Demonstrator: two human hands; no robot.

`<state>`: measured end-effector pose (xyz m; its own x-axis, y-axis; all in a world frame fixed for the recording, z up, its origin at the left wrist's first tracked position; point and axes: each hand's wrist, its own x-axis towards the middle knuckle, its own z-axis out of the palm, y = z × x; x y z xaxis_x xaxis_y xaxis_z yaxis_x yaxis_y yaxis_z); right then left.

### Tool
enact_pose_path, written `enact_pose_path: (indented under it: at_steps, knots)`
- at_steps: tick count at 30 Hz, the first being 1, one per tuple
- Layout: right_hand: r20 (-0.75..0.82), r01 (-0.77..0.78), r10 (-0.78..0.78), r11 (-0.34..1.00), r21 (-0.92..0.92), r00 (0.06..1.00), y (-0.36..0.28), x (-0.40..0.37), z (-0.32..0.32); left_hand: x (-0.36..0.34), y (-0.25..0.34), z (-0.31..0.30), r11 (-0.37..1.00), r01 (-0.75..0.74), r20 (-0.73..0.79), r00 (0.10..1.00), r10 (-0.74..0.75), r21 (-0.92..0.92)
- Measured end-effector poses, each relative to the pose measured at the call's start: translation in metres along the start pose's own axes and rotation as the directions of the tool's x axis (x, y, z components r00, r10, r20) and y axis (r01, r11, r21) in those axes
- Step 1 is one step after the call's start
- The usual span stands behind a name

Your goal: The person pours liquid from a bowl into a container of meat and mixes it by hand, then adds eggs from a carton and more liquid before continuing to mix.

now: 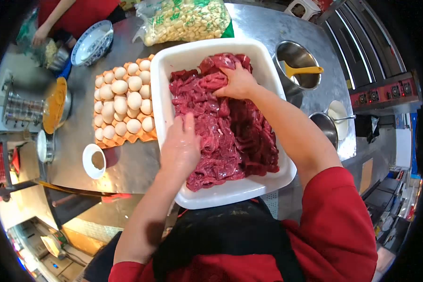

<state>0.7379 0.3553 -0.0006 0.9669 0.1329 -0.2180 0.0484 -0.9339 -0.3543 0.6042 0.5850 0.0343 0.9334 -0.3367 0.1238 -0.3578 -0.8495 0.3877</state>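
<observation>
Pieces of raw red meat (216, 141) fill much of a white rectangular tub (211, 197). Near the tub's far side, my right hand (237, 84) has its fingers curled round some of the meat, lifting it a little above the rest. My left hand (181, 145) rests on the meat at the tub's left side, its fingers apart and pointing away from me, the palm side hidden. Dark red liquid shows between the pieces right of the middle.
Left of the tub is an egg tray (105, 144) with several eggs (134, 100). A small white bowl (94, 161) stands nearer. Behind lies a bag of pale cloves (188, 21). On the right are a steel pot (282, 54) and yellow-handled utensil (305, 70). A co-worker's hand (41, 35) is far left.
</observation>
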Motion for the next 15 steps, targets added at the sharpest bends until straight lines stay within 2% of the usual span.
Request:
enact_pose_path:
  at_steps: [1, 2, 4, 5, 6, 7, 8, 9, 10, 12, 14, 15]
  knots:
    - [0.073, -0.084, 0.085, 0.996, -0.029, 0.994, 0.000, -0.007, -0.002, 0.004, 0.005, 0.003, 1.000, 0.012, 0.183, 0.983, -0.008, -0.019]
    - [0.054, -0.090, 0.091, 0.996, -0.014, 0.994, 0.002, -0.018, -0.003, 0.001, 0.006, 0.022, 1.000, -0.008, 0.181, 0.983, 0.009, -0.006]
    - [0.164, -0.180, 0.154, 0.971, 0.159, 0.974, 0.009, -0.043, -0.005, -0.007, -0.002, 0.063, 0.933, 0.291, 0.064, 0.957, -0.284, -0.213]
    - [0.180, -0.202, 0.158, 0.943, 0.263, 0.971, 0.011, -0.056, 0.003, -0.001, 0.001, 0.061, 0.942, 0.265, 0.045, 0.964, -0.262, -0.206]
    - [0.195, -0.217, 0.154, 0.907, 0.360, 0.969, 0.010, -0.069, 0.016, 0.005, 0.005, 0.057, 0.812, 0.468, 0.154, 0.883, -0.443, -0.348]
    - [0.201, -0.203, 0.113, 0.832, 0.516, 0.973, 0.003, -0.084, 0.023, 0.012, 0.008, 0.054, 0.620, 0.637, 0.289, 0.767, -0.574, -0.458]
    - [0.195, -0.183, 0.069, 0.731, 0.657, 0.978, -0.007, -0.098, 0.030, 0.018, -0.002, 0.061, 0.641, 0.608, 0.265, 0.789, -0.554, -0.469]
    - [0.207, -0.190, 0.032, 0.554, 0.810, 0.978, -0.019, -0.111, 0.035, 0.023, -0.022, 0.076, 0.176, 0.688, 0.566, 0.694, -0.446, -0.704]
    - [0.199, -0.183, -0.014, 0.344, 0.921, 0.980, -0.029, -0.122, 0.039, 0.029, -0.031, 0.079, -0.332, 0.693, 0.763, 0.625, -0.163, -0.639]
    - [0.131, -0.120, -0.062, 0.159, 0.980, 0.989, -0.035, -0.129, 0.052, 0.028, 0.009, 0.021, -0.303, 0.756, 0.813, 0.562, -0.155, -0.580]
    - [0.236, -0.221, -0.019, 0.289, 0.932, 0.972, -0.044, -0.146, 0.015, 0.025, 0.005, 0.020, -0.321, 0.697, 0.757, 0.642, -0.120, -0.642]
    - [0.203, -0.178, -0.026, 0.376, 0.909, 0.979, -0.042, -0.141, 0.017, 0.026, -0.006, 0.030, -0.406, 0.669, 0.728, 0.686, 0.014, -0.623]
